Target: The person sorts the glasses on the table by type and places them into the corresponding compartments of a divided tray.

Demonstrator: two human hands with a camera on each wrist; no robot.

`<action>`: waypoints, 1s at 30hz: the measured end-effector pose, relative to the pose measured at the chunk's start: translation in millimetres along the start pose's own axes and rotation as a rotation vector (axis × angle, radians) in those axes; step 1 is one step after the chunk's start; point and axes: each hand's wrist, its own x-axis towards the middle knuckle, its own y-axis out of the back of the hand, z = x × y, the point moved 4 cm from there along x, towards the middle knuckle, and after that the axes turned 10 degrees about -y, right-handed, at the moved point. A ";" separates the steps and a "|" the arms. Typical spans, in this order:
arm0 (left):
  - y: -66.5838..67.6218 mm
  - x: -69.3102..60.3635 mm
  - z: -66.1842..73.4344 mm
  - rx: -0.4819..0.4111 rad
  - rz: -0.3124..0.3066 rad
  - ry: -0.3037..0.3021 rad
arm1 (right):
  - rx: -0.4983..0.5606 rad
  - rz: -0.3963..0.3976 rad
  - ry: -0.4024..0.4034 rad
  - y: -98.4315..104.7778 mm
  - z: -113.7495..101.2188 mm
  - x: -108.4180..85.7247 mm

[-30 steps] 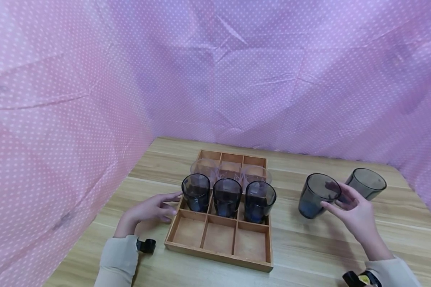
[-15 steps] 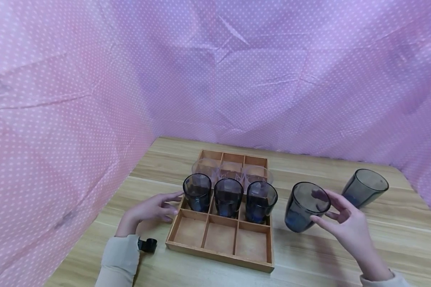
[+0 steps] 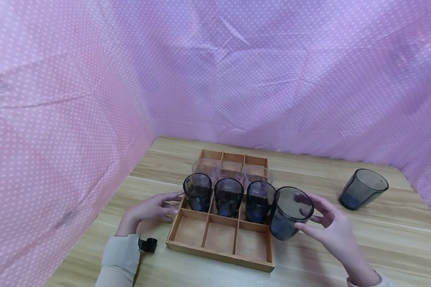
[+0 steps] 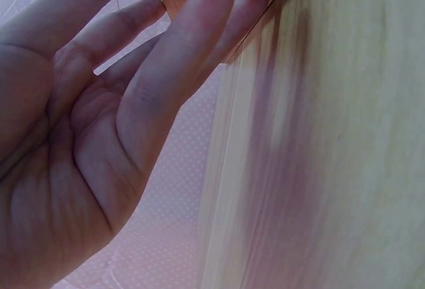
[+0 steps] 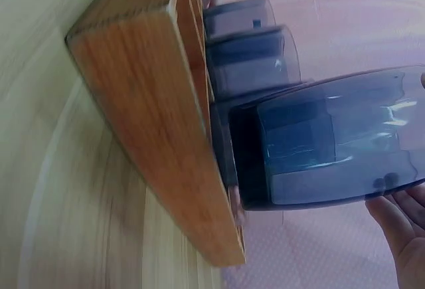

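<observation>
A dark tinted glass [image 3: 289, 215] is gripped between the thumb and fingers of my right hand [image 3: 332, 235]. It hangs at the right edge of the compartmented wooden tray [image 3: 219, 259], tilted, overlapping the nearest tray glass in the head view. In the right wrist view, the held glass [image 5: 325, 143] appears just off the tray's side. Three dark glasses [image 3: 228, 199] stand in one row of compartments, with three clear glasses [image 3: 231, 169] in the row behind. My left hand [image 3: 154, 209] rests its relaxed fingers against the tray's left side; the left wrist view shows fingertips [image 4: 216, 0] touching the wood.
Another dark glass [image 3: 362, 189] stands apart on the wooden table [image 3: 309, 171] at the right. The front row of the tray shows bare compartments [image 3: 220, 237], as does its back row. A pink dotted cloth [image 3: 215, 79] hangs around the table's back and sides.
My right hand has carried the held glass leftward and toward the front, from beside the other loose glass to the tray's right edge. The left hand stays at the tray.
</observation>
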 end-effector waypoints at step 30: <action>-10.2 0.3 -1.6 0.015 0.010 -0.014 | 0.084 -0.196 0.043 -88.5 -10.0 8.6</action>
